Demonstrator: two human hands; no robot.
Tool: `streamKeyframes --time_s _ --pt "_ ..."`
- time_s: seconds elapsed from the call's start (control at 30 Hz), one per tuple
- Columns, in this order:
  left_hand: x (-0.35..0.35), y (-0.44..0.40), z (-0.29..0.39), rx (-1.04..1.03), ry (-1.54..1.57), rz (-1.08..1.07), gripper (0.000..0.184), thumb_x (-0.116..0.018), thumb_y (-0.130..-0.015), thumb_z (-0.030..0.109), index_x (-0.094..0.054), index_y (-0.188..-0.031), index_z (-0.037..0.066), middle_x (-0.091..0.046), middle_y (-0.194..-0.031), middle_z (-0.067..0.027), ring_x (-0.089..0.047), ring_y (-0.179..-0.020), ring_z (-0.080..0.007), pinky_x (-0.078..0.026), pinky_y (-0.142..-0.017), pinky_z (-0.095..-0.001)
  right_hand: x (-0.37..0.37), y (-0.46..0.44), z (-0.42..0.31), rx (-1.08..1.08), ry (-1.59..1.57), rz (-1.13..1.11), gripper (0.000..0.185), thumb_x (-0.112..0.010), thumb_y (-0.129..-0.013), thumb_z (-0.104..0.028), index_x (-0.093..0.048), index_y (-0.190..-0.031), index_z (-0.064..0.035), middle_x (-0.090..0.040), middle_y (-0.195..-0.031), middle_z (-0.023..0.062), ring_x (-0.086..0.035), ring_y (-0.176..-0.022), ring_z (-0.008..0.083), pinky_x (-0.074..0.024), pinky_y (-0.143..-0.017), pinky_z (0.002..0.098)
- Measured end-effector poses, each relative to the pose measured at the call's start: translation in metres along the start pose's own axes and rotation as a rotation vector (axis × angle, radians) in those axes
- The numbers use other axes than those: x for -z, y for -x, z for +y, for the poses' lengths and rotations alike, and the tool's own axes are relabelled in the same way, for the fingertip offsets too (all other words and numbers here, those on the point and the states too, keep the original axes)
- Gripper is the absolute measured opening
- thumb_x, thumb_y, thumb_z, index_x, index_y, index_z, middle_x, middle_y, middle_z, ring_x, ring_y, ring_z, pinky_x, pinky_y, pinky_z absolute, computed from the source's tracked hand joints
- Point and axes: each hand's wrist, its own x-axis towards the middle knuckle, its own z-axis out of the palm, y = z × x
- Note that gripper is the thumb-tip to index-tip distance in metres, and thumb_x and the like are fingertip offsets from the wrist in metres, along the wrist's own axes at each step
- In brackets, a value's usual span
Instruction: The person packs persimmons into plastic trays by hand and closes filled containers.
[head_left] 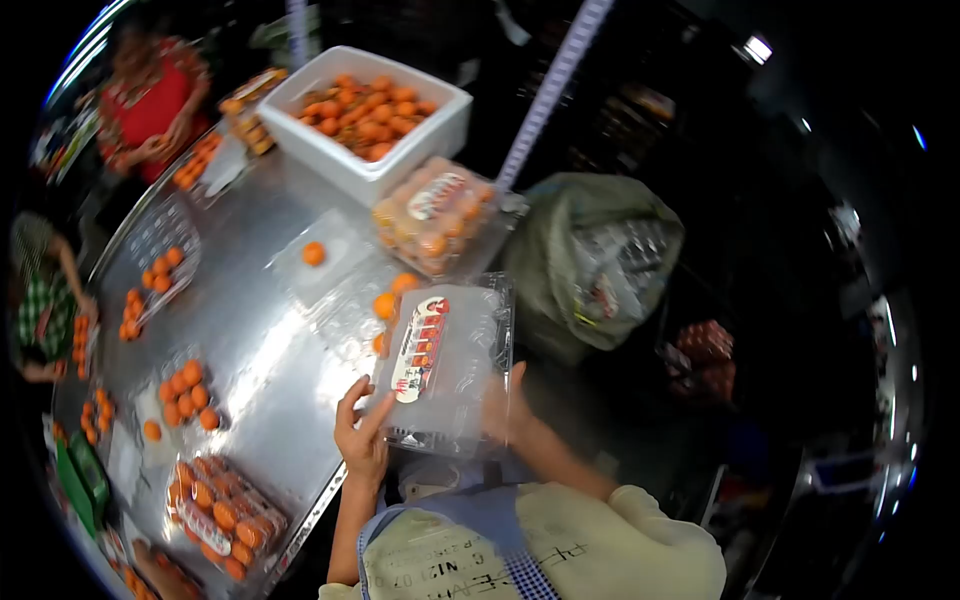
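A clear plastic clamshell box (455, 370) with a red and white label is in front of my body, over the table's edge. My left hand (363, 440) grips its near left corner, fingers against the edge beside the label. At the right side my right hand (505, 405) holds the box; it is blurred and partly seen through or behind the plastic. No fruit shows inside the box. Just beyond its left edge lie several loose persimmons (385, 305). A filled, labelled box of persimmons (435, 218) stands past its far end.
A white foam crate (330, 155) of persimmons stands at the back of the metal table (260, 270). Another filled box (222, 515) sits at near left, with open trays of fruit (185, 395). An olive sack (545, 250) of plastic is on the right. Two people (160, 95) work across the table.
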Motion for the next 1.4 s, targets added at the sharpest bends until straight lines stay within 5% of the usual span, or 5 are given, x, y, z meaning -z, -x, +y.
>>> streamKeyframes --time_s 0.13,0.47,0.8,1.0,1.4 --pt "-0.031 -0.002 0.017 -0.158 0.018 -0.190 0.062 -0.074 -0.056 0.044 -0.066 -0.108 0.011 -0.054 -0.119 -0.0150 -0.050 -0.108 -0.0311 -0.044 -0.069 -0.0328 0.036 0.030 -0.047 0.026 0.141 0.270 0.054 -0.034 -0.095 -0.049 -0.041 -0.129 -0.0083 -0.058 -0.112 0.0118 -0.059 -0.098 0.0220 -0.0478 -0.085 0.0381" --pt "-0.175 -0.050 0.070 -0.409 0.021 -0.473 0.060 -0.080 -0.055 0.029 -0.064 -0.110 0.013 -0.053 -0.117 -0.0130 -0.049 -0.107 -0.0336 -0.044 -0.087 -0.0410 0.094 0.093 -0.190 0.232 0.468 0.486 0.044 -0.064 -0.082 -0.012 -0.048 -0.121 0.0021 -0.061 -0.105 0.0100 -0.061 -0.089 0.0152 -0.0500 -0.076 0.0276" --pt "-0.435 -0.109 0.097 0.258 0.195 -0.685 0.044 -0.067 -0.082 0.019 -0.053 -0.119 0.000 -0.053 -0.117 -0.0194 -0.054 -0.108 -0.0288 -0.046 -0.086 -0.0326 0.158 0.173 -0.427 0.666 1.170 0.788 0.046 -0.067 -0.080 -0.009 -0.047 -0.119 0.0061 -0.057 -0.108 0.0102 -0.053 -0.099 0.0149 -0.0436 -0.086 0.0298" --pt "-0.554 -0.048 0.096 0.414 0.109 -0.807 0.096 -0.056 -0.081 0.056 -0.020 -0.134 -0.016 -0.018 -0.142 -0.0343 -0.011 -0.138 -0.0391 -0.012 -0.112 -0.0385 0.161 0.129 -0.483 0.461 1.756 0.341 0.047 -0.070 -0.072 -0.008 -0.054 -0.116 0.0018 -0.057 -0.111 0.0141 -0.056 -0.103 0.0264 -0.0439 -0.089 0.0330" --pt "-0.544 -0.051 0.136 0.283 -0.129 -0.951 0.077 -0.067 -0.077 0.036 -0.027 -0.127 -0.006 -0.042 -0.122 -0.0283 -0.045 -0.112 -0.0454 -0.045 -0.086 -0.0492 0.170 0.035 -0.438 0.270 2.805 -0.545 0.020 -0.058 -0.070 -0.012 -0.061 -0.089 -0.0062 -0.056 -0.092 0.0052 -0.051 -0.091 0.0224 -0.0377 -0.082 0.0337"
